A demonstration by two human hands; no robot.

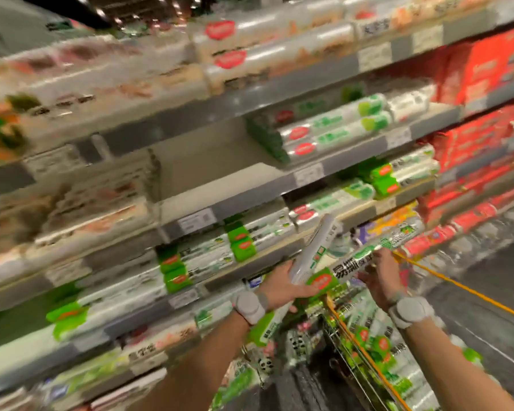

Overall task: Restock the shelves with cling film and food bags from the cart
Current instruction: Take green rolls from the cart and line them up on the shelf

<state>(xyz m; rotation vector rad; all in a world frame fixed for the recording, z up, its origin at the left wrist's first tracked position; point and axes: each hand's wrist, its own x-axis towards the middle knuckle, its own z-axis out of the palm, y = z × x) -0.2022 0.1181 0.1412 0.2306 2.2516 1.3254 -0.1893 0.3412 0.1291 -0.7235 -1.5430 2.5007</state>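
Observation:
The view is blurred by motion. My left hand [285, 284] grips a clear cling film roll [315, 250] that points up and to the right. A second, green-ended roll [267, 324] lies under the same hand. My right hand [379, 274] grips a long green-and-white labelled roll [362, 259] held crosswise in front of the shelves. Both hands are above the cart [365, 351], which holds several more green-labelled rolls [377, 342].
Grey shelves [250, 200] rise on the left and ahead, stacked with cling film and food bag rolls. One bay in the middle [208, 161] has a bare back. Red boxes [487, 93] fill the shelves at right. The aisle floor [487, 280] runs along the right.

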